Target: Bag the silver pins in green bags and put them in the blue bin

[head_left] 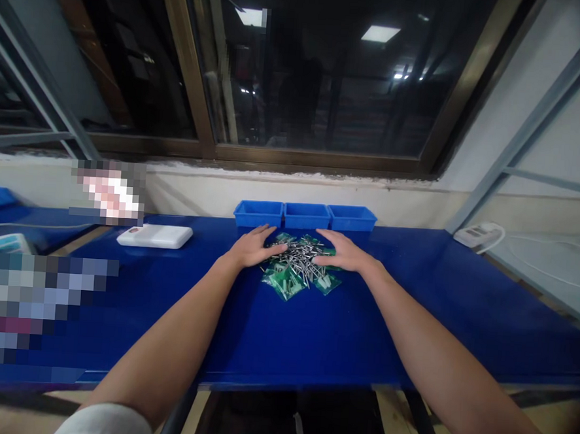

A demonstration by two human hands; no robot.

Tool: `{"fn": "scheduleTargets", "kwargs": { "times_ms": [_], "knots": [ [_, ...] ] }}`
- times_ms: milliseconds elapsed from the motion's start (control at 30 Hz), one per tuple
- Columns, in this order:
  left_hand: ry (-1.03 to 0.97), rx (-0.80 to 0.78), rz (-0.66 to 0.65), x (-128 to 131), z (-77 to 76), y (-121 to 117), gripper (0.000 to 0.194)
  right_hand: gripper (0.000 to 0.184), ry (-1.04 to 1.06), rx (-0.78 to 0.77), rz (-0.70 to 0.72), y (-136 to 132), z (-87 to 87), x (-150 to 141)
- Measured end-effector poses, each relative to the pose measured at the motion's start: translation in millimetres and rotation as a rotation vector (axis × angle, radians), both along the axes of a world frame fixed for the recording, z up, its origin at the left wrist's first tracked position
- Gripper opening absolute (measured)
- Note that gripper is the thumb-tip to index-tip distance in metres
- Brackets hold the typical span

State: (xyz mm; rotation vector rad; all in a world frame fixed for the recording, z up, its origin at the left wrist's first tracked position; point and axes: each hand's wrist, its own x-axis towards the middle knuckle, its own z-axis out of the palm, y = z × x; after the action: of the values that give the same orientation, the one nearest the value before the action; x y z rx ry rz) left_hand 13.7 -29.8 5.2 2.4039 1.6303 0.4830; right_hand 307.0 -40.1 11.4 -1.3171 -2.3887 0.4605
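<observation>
On the blue table lies a pile of thin silvery metal pieces (303, 257), too small to tell whether they are screws or nails. Mixed in with it and around its edges are small green-tinted plastic packets (285, 282) with pale contents. My left hand (255, 246) rests at the pile's left side, fingers stretched out and thumb pointing in over the metal pieces. Mirroring it on the right, my right hand (343, 252) has its fingers extended and its thumb at the pile's edge. Neither hand grips anything.
Three blue bins (307, 217) stand in a row behind the pile, against the wall. A white power bank-like box (155, 235) lies to the left on the blue table (306, 342). A white power strip (479, 235) with a cable is at the far right. Blurred patches cover the left side.
</observation>
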Motion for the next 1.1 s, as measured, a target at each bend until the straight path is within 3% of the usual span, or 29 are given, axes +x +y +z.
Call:
{"fn": "scheduleTargets", "kwargs": {
  "times_ms": [200, 433, 600, 833, 1100],
  "knots": [
    [0.068, -0.046, -0.109, 9, -2.1, -4, 0.091, 0.107, -0.138, -0.081, 0.025, -11, 5.5, -18],
    [0.061, 0.004, -0.184, 19, -1.8, -9, 0.103, 0.103, -0.111, 0.007, 0.04, -9, -4.5, -26],
    [0.052, 0.055, -0.225, 26, -1.8, -12, 0.104, 0.096, -0.078, 0.06, 0.046, -7, -9.7, -35],
    [0.002, 0.114, -0.247, 36, -0.1, -15, 0.083, 0.077, -0.022, 0.137, 0.008, -6, -14.7, -43],
    [-0.127, 0.099, -0.265, 36, 2.1, -15, 0.061, 0.043, 0.247, 0.202, 0.001, -7, -15.0, -46]
  ]
}}
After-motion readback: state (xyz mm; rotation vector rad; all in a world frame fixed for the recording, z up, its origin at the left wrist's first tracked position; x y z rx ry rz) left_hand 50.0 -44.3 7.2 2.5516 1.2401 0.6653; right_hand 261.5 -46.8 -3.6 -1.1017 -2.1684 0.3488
